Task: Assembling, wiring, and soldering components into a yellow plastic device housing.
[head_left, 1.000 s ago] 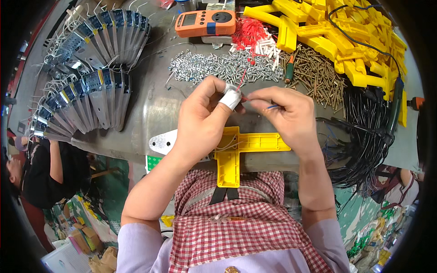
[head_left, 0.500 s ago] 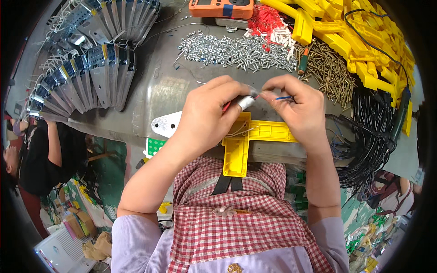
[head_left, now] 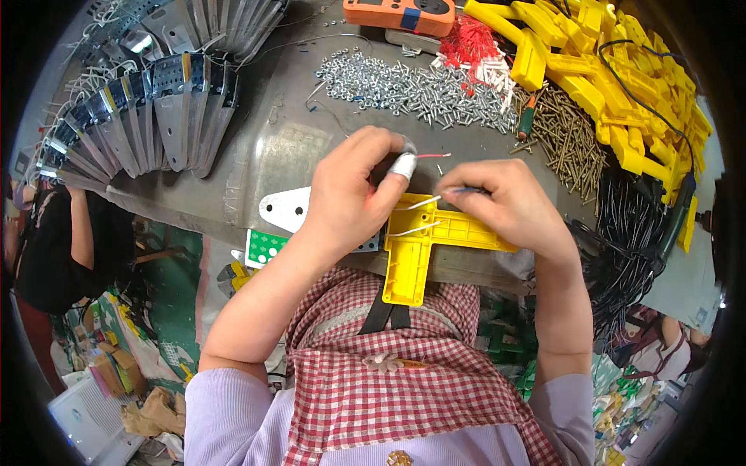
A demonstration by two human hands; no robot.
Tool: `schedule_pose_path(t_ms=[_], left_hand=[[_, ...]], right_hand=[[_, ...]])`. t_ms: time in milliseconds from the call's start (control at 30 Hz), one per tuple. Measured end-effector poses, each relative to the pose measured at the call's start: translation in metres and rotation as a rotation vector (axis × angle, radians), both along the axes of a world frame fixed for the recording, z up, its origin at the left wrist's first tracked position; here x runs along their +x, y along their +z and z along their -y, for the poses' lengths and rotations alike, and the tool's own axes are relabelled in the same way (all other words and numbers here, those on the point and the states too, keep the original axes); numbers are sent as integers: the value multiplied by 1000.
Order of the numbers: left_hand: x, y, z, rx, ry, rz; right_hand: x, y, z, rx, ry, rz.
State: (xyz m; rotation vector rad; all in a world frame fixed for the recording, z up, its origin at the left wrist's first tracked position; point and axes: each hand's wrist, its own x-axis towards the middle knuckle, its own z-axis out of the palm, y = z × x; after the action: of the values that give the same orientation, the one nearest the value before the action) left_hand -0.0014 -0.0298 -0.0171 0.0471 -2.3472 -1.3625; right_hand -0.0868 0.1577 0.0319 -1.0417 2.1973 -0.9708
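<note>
Over the yellow T-shaped plastic part point(head_left: 423, 241) at the tabletop point(head_left: 256, 147) edge, the left hand point(head_left: 350, 194) pinches a small silver cylinder point(head_left: 402, 165) while the right hand point(head_left: 505, 206) fingers grip its thin wire point(head_left: 416, 204), seemingly not yet seated in the part.

A yellow plastic piece point(head_left: 420, 245), shaped like a T, lies flat at the near edge of the grey metal table, its stem hanging out over the edge toward the person. Thin white wires point(head_left: 412, 206) run across its top — two pale strands, side by side, reaching from the left hand to the right. A short red wire point(head_left: 432, 155) sticks out past the taped fingertip, pointing right — its far end bare and free.
</note>
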Motion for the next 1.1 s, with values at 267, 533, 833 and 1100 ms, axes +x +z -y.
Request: schedule_pose_path(t_ms=[267,533,833,1100], left_hand=[[10,8,-4,-70,-87,-8],[19,21,-10,-285,-135,-72],[5,30,-4,262,-216,313],[7,24,-6,-168,-127,34]], right_hand=[[-2,-7,4,-104,-141,59],[-4,-5,4,-126,-121,242],[7,0,-1,-279,-116,-215],[12,-14,4,-447,-348,277]])
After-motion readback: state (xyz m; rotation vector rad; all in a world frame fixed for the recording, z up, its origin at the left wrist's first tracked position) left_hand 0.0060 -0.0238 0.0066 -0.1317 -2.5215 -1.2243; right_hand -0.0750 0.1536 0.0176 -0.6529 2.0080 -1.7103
